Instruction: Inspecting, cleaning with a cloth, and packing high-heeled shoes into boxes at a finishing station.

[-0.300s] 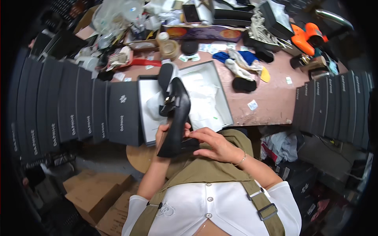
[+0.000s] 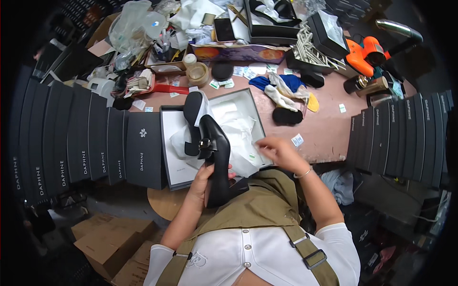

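My left hand point(image 2: 204, 177) grips a black shoe point(image 2: 220, 164) with a bow and metal buckle on its front, the toe pointing away from me and the heel end near my lap. Just beyond it lies a second shoe point(image 2: 193, 108), sole up, partly wrapped in white paper. That one rests in an open shoe box point(image 2: 261, 121) lined with white tissue paper point(image 2: 238, 125). Off the box's right edge hovers my right hand point(image 2: 282, 153), its fingers bent and drawn together; anything between the fingertips is too small to make out.
Stacked dark shoe boxes point(image 2: 145, 152) stand left, and more boxes point(image 2: 381, 136) at right. Cloths point(image 2: 286, 88), a black round pad point(image 2: 287, 116) and an orange heat tool point(image 2: 362, 55) lie beyond. Clutter lines the back, with a jar point(image 2: 197, 74) and phone point(image 2: 224, 30).
My right hand has left the shoe's side and swung right and away from me, its fingers curling. The shoe in my left hand has come slightly nearer to me.
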